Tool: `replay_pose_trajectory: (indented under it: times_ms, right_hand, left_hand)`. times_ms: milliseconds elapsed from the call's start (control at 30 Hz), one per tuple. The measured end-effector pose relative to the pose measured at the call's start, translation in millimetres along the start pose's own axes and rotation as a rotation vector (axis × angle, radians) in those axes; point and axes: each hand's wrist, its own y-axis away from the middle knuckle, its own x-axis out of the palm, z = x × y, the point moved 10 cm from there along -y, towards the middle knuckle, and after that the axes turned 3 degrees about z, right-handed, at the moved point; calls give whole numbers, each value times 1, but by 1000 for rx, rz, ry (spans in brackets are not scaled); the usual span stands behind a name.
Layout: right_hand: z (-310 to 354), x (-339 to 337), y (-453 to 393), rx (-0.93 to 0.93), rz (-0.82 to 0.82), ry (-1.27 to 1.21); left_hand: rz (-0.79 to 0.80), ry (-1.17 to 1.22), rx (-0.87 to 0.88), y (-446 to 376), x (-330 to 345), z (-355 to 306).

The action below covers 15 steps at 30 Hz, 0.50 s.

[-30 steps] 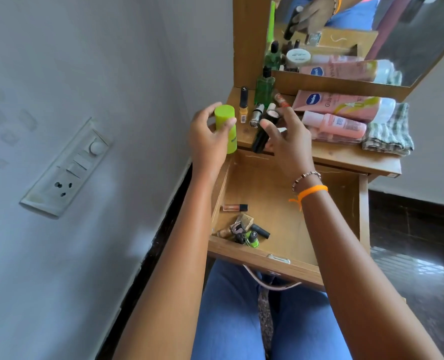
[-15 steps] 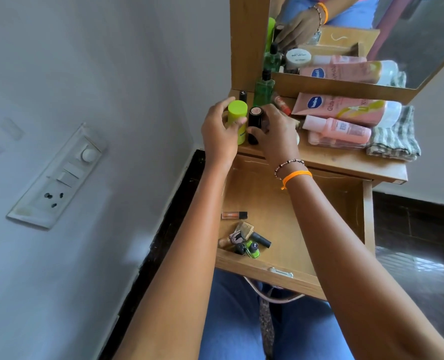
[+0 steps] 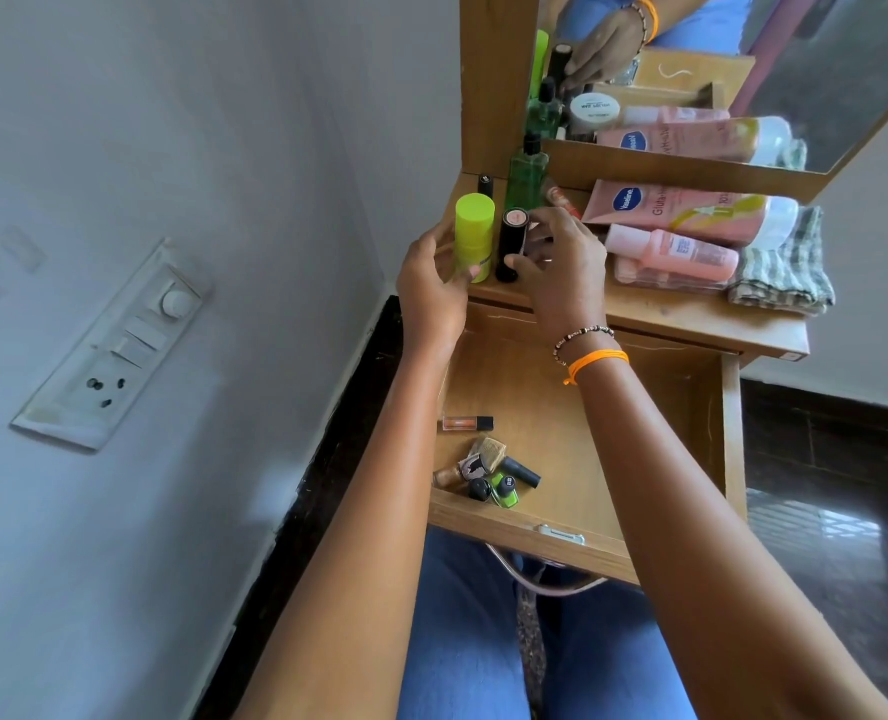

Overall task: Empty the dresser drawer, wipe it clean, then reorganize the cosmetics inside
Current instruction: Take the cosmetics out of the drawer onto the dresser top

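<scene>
Facing you, the dresser top [image 3: 655, 314] carries, beyond the open drawer [image 3: 577, 407], a mirror [image 3: 743, 70], a pink lotion tube [image 3: 691, 213], a folded checked cloth [image 3: 784, 267], a pink bottle [image 3: 675, 249] and a green glass bottle [image 3: 525, 174]. Your left hand [image 3: 431, 288] has relaxed fingers beside the upright lime-green bottle [image 3: 474, 236]; whether they touch it cannot be told. Your right hand [image 3: 561, 267] rests its thumb against the upright black tube [image 3: 512, 244], fingers loose, hiding items behind. Small cosmetics [image 3: 488, 472] cluster in the drawer's near left corner, too jumbled to identify; a lip gloss [image 3: 466, 423] lies just beyond them.
</scene>
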Motion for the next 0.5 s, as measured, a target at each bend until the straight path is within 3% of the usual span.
replay_pose_trajectory:
  times_ms: [367, 500]
  right_hand:
    - [-13, -11, 26, 21, -16, -12]
    - [-32, 12, 61, 61, 148, 101]
  left_hand:
    - [-37, -68, -72, 14, -2, 15]
    - [-84, -97, -143, 48, -10, 28]
